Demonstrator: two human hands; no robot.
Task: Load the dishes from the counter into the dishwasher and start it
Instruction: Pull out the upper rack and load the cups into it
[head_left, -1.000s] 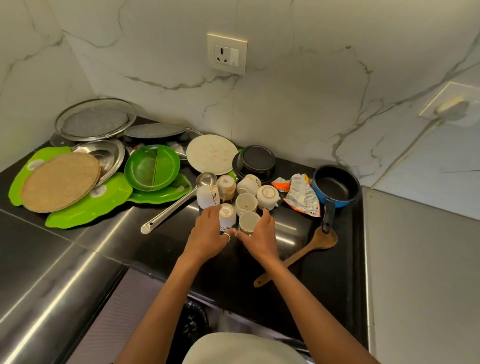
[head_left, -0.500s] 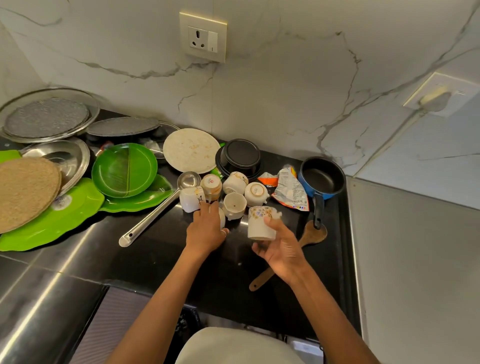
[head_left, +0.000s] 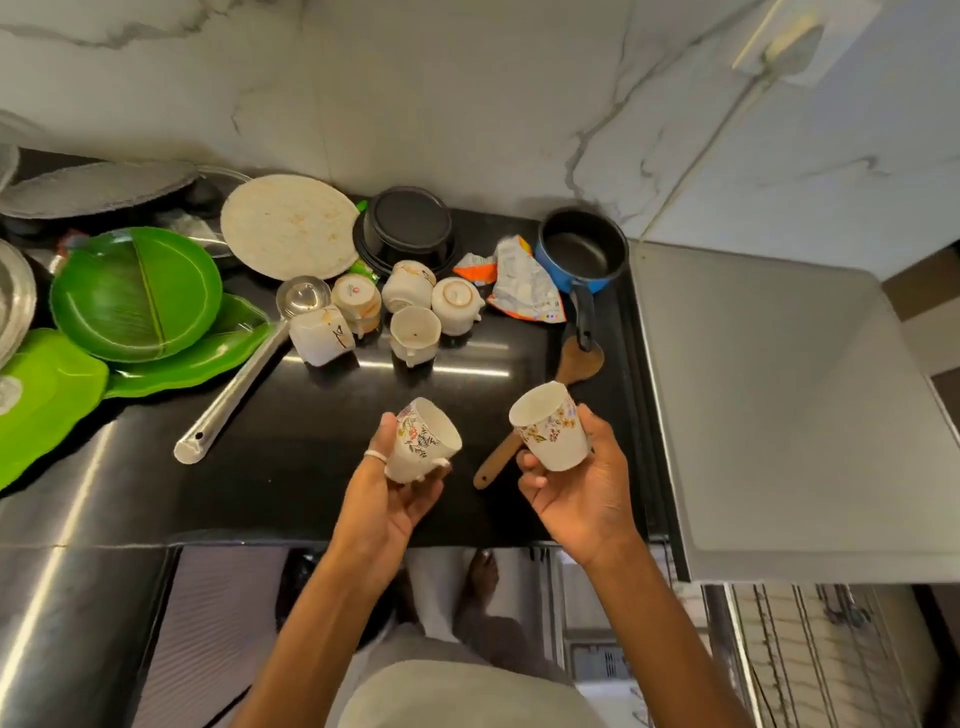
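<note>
My left hand (head_left: 387, 499) grips a white floral cup (head_left: 422, 440), tilted with its mouth to the upper right, above the black counter (head_left: 291, 467). My right hand (head_left: 582, 486) holds a second floral cup (head_left: 549, 427), mouth toward the upper left. Both cups hang near the counter's front edge. Behind them stand several more white cups (head_left: 413, 330) in a cluster. A steel ladle (head_left: 234, 387) lies to the left. A dishwasher rack (head_left: 810, 649) shows at the lower right, below the counter.
Green plates (head_left: 136, 293) and steel trays lie at the left. A round white plate (head_left: 290, 226), a black bowl (head_left: 406, 224), a blue saucepan (head_left: 581, 249), a crumpled wrapper (head_left: 524, 283) and a wooden spatula (head_left: 540, 410) sit toward the back and right. A grey appliance top (head_left: 779, 405) stands at the right.
Both hands took a cup each from the cluster and drew back toward the counter's front edge. The camera tilted down, so the dishwasher rack now shows.
</note>
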